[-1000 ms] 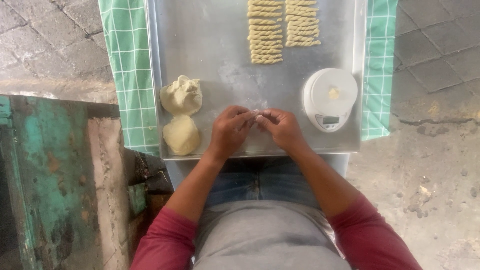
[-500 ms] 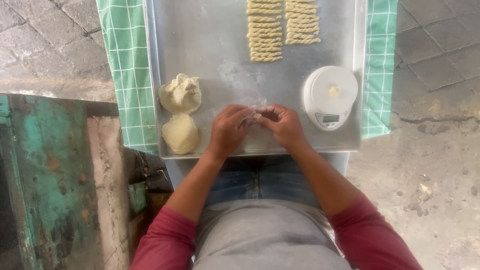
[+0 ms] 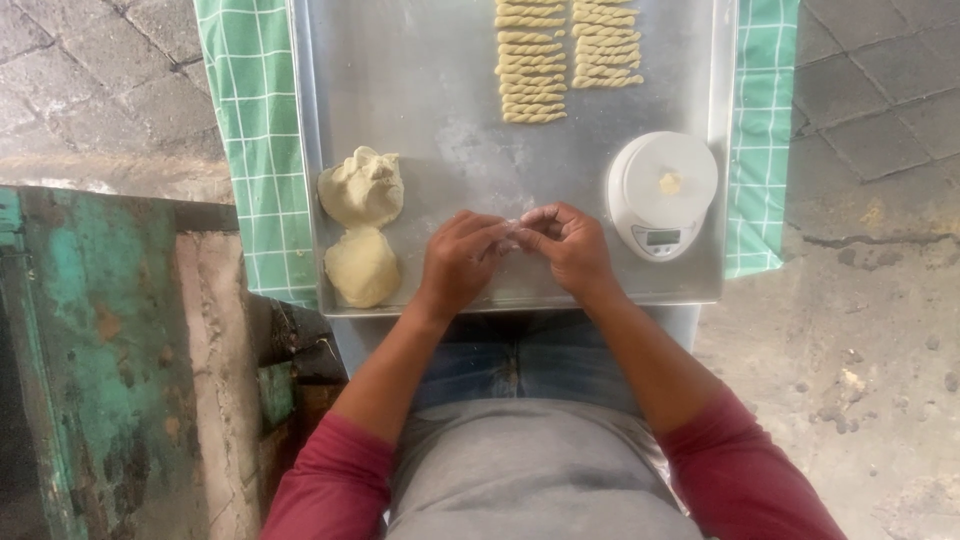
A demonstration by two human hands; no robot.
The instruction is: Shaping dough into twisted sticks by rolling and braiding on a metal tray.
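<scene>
- head view showed the left hand (image 3: 462, 262) and right hand (image 3: 570, 248) meeting fingertip to fingertip over the metal tray (image 3: 420, 90), pinched narrowly on a small dough piece (image 3: 516, 228), mostly hidden.
- two dough lumps (image 3: 362, 225) lay left of the hands.
- a white scale (image 3: 662, 193) sat just right; twisted dough sticks (image 3: 565, 55) lay farther up.

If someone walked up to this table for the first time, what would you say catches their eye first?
Probably the two hands, left hand and right hand, fingertips together over the near edge of the metal tray; what they pinch is hidden. Next, the rows of twisted dough sticks at the far end, the two dough lumps on the left and the white kitchen scale on the right.
</scene>
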